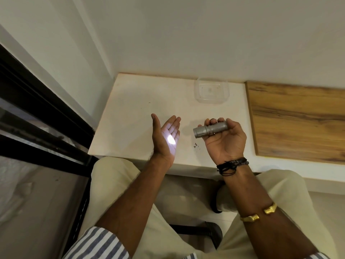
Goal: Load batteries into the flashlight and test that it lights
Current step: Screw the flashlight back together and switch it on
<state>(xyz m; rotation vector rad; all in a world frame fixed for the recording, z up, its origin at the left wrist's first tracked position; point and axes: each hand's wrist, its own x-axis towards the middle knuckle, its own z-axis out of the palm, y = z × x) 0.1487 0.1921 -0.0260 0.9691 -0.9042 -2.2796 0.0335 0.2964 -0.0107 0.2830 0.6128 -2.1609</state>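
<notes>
At nine o'clock a dark window frame (37, 101) ran along the white wall. Moving right, the left hand (165, 136) was held open above the white tabletop (134, 109), fingers straight and together, palm turned toward three o'clock, holding nothing; a bright spot of light (171, 140) lay on that palm. Near it, toward three o'clock, the right hand (225, 139) was closed around a silver flashlight (210, 129), palm up, the fingers curled over its barrel and its head pointing to nine o'clock at the open palm. A clear plastic container (211, 92) sat on the tabletop at twelve o'clock from the flashlight, well apart from it. At three o'clock lay a wooden panel (298, 120).
</notes>
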